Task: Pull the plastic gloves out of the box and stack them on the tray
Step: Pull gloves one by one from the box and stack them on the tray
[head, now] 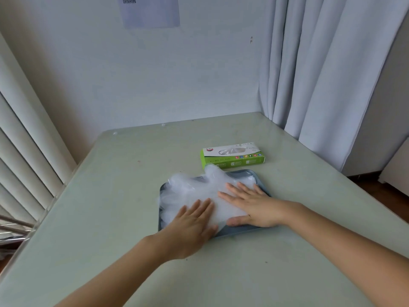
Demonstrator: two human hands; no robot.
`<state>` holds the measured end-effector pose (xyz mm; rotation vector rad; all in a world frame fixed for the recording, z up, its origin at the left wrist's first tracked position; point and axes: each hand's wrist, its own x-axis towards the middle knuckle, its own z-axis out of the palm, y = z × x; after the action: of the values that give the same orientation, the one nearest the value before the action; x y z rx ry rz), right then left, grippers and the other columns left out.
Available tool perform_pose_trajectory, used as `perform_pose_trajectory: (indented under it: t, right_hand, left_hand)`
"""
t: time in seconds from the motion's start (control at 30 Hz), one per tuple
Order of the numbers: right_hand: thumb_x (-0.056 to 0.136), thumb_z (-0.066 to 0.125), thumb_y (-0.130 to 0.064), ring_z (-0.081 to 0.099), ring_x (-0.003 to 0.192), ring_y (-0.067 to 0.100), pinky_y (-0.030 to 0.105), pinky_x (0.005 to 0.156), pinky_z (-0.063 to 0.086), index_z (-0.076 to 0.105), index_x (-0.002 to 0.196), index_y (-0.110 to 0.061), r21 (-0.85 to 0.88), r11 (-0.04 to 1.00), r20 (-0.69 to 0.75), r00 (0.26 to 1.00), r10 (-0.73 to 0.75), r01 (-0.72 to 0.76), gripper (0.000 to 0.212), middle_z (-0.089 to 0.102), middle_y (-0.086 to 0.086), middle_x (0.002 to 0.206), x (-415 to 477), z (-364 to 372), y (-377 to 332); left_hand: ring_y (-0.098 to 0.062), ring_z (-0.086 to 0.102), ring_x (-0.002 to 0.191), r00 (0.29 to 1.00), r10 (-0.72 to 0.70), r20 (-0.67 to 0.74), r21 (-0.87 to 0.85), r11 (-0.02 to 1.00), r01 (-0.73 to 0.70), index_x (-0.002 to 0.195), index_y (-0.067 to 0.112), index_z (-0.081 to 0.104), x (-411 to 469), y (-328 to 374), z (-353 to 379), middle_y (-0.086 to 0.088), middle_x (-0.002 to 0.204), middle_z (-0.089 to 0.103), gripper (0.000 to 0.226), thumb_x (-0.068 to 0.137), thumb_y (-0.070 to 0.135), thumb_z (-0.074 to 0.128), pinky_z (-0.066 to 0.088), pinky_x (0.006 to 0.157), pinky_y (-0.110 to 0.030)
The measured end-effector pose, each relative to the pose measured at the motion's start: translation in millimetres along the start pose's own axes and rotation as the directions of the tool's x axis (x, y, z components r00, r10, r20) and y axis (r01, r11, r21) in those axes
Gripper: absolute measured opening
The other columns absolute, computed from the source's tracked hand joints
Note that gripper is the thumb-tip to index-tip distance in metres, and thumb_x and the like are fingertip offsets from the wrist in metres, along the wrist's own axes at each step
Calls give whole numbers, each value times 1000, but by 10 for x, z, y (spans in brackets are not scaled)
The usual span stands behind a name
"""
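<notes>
A pile of clear plastic gloves (194, 191) lies on a blue-grey tray (247, 173) in the middle of the table. Some glove fingers stick out past the tray's far and left rims. My left hand (192, 222) rests flat, palm down, on the near left of the pile. My right hand (250, 202) lies flat on its right side, fingers spread. Neither hand grips anything. Just behind the tray stands the green and white glove box (232, 155), with a glove showing in its top slot.
The pale green table (110, 196) runs to a white wall at the back. Grey curtains (321, 74) hang at the right, touching the table's far right corner. Slatted blinds (26, 151) stand along the left edge.
</notes>
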<state>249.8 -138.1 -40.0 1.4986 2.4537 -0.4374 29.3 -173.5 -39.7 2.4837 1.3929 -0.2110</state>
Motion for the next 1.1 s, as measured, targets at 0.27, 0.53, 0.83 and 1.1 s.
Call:
perform_pose_trajectory:
  t: [0.27, 0.53, 0.83, 1.1]
  right_hand:
    - [98, 46, -43, 1, 145, 1, 27, 119, -8, 25, 143, -53, 94, 980, -144, 977, -160, 174, 51, 5, -18, 158, -191, -120, 228]
    - [100, 46, -27, 3, 144, -4, 20, 118, 5, 41, 139, -46, 211, 940, -58, 964, -261, 267, 43, 13, -31, 149, -192, -109, 245]
    - [90, 57, -49, -7, 140, -11, 22, 118, -1, 47, 133, -51, 357, 904, 124, 947, -297, 236, 44, 7, -28, 155, -237, -270, 343]
    - [89, 61, -47, 40, 123, -17, 19, 111, 29, 70, 105, -41, 421, 895, 257, 928, -271, 145, 20, 48, -29, 136, 31, -726, 459]
  left_hand:
    - [-4, 30, 136, 979, 14, -204, -74, 997, -30, 143, 34, 35, -192, -132, -275, 20, 150, 31, 51, 96, 17, 45, 16, 100, -7]
    - [-12, 8, 147, 939, 72, -337, -111, 987, -116, 150, 21, 26, 434, 86, -422, 3, 159, 18, 51, 102, 38, 30, 0, 116, -24]
    - [-11, -1, 147, 1000, 16, -7, 111, 994, -15, 153, 26, 4, 499, -182, -363, 5, 161, -2, 69, 98, 49, 38, -3, 117, -28]
    - [7, 11, 140, 982, 80, 171, 46, 995, -89, 98, 37, 68, -56, -402, -640, 32, 148, 22, 37, 92, 9, 45, 6, 109, -8]
